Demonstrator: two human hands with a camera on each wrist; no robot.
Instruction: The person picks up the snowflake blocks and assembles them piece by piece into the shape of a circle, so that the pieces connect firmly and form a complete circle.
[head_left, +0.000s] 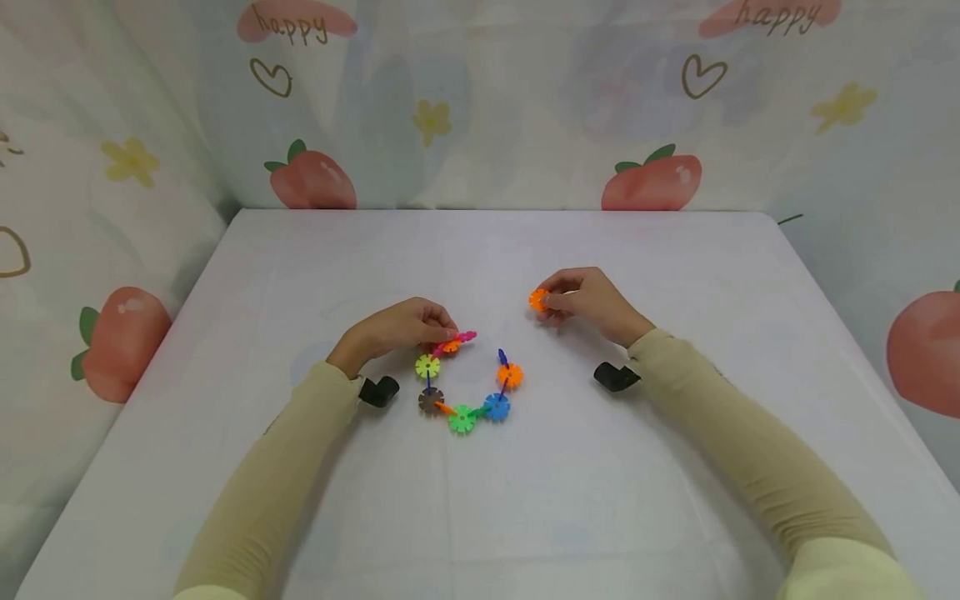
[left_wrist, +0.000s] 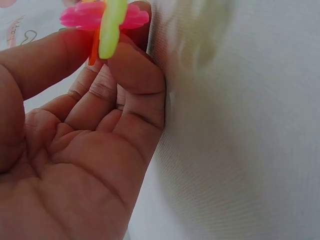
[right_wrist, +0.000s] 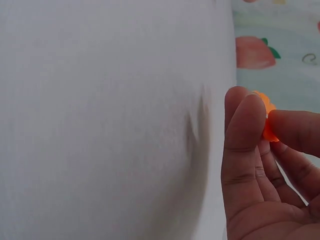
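Observation:
Small notched plastic discs are slotted together into a curved chain (head_left: pixel 462 419), like an open ring on the white table. At its upper left end my left hand (head_left: pixel 401 325) pinches the joined discs between thumb and fingers. A pink disc (left_wrist: pixel 75 16), an orange disc (left_wrist: pixel 94 47) and a yellow-green disc (left_wrist: pixel 114 30) show at those fingertips. My right hand (head_left: pixel 592 302) pinches a single orange disc (head_left: pixel 537 300), apart from the chain, to the upper right of it. The chain's other end has a dark blue disc (head_left: pixel 502 357) standing on edge beside an orange one.
The table (head_left: pixel 480 517) is covered in plain white cloth. Behind it and at both sides hangs a printed curtain (head_left: pixel 510 100) with fruit, flowers and hearts. A black wrist camera (head_left: pixel 379 392) sits under the left sleeve, another (head_left: pixel 617 377) under the right.

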